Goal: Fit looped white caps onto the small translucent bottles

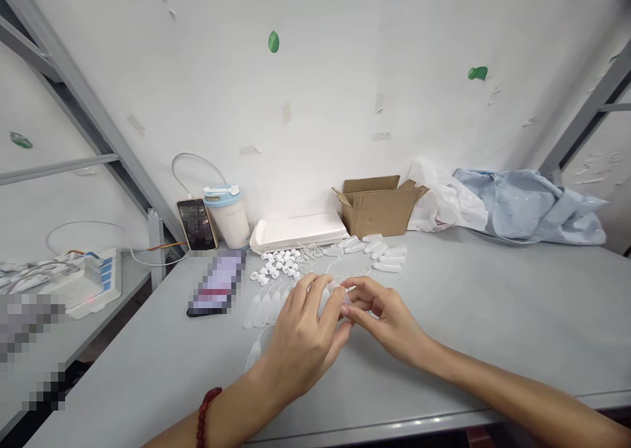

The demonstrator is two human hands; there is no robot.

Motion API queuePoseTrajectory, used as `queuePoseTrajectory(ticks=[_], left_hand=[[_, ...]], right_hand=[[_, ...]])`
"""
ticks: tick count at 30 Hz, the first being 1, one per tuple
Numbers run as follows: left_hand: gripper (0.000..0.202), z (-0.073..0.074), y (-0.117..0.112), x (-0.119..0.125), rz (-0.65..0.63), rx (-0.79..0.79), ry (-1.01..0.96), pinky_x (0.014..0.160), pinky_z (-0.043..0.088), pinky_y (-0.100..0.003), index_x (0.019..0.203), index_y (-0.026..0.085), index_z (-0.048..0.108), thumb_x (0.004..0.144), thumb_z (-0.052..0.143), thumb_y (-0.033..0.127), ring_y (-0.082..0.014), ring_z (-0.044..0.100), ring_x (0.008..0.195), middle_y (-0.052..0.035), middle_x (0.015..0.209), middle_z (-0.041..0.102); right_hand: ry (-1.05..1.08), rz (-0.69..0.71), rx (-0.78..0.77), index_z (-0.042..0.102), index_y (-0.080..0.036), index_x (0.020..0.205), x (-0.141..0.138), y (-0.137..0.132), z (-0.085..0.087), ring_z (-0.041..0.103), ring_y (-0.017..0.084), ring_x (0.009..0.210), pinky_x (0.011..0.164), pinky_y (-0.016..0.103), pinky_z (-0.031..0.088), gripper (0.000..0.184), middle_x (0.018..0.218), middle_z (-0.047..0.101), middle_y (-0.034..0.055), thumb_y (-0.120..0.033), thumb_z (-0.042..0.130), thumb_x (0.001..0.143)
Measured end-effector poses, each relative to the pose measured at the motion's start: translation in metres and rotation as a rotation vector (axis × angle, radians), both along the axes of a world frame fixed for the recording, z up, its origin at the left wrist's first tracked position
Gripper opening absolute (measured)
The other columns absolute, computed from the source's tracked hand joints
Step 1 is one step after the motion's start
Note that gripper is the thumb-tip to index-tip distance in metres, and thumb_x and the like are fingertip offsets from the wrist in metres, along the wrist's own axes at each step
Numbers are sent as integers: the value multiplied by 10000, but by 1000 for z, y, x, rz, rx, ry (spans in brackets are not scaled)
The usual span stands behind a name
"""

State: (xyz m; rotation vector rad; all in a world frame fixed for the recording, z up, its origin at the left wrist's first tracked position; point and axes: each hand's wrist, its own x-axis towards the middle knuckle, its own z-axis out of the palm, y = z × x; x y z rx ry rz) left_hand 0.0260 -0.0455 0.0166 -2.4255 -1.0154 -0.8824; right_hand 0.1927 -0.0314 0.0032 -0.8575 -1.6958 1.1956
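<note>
My left hand [306, 330] and my right hand [389, 313] meet over the front middle of the table, fingers closed round a small translucent plastic piece [347, 298] that they mostly hide. A row of translucent plastic tubes with thin cords [266, 309] lies beyond and left of my left hand, partly covered by it. One more corded tube [254, 353] lies nearer, beside my left wrist. Past my fingers are a heap of small white caps [280, 264], a tangle of thin cords [310, 256] and several loose translucent tubes [389, 263].
A white flat package [300, 230] and an open cardboard box [379, 208] stand along the wall. Left are a blue-lidded cup [229, 218], an upright phone [197, 224] on a cable and a flat phone [219, 282]. A plastic bag [444, 201] and pale blue cloth bag [527, 205] lie right.
</note>
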Motion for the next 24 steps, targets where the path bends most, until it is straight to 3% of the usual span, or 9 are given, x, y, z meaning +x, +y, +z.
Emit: queuePoseTrajectory(ticks=[3,6,11,18,24], left_hand=[[285,2,1,-1,-37,-27,-9,858,472,-449,1064,54,571,797,544,149,-300,473,1032,-174,1056,576],[310,10,0,-11,-104,-167,-43,906,447,-429,1096,96,551,790,554,143,-279,447,1079,-143,1107,559],[451,22,-9,-48,-166,-450,-1,970,407,-440,1219,201,452,787,582,201,-261,392,1170,-88,1199,534],[520,3,-30,-106,-72,-720,82,938,461,-414,1259,279,427,769,591,216,-262,401,1217,-63,1239,535],[520,-10,-33,-123,-44,-760,108,950,454,-420,1249,289,457,753,594,215,-269,370,1257,-57,1260,531]], right_hand=[[-19,10,1,474,-203,1059,0,0,0,653,153,794,708,276,497,227,815,682,18,-267,544,853],[-78,-15,34,486,-203,1054,2,-1,2,650,157,804,704,279,490,224,847,676,28,-306,533,861],[-128,-28,86,486,-196,1061,4,1,4,669,163,793,673,274,491,218,874,679,45,-321,493,882],[-149,-55,92,495,-188,1031,5,9,0,672,172,736,628,289,489,209,853,676,53,-333,481,882],[-182,-75,64,520,-178,987,7,13,0,663,161,699,634,290,495,193,811,659,39,-327,497,867]])
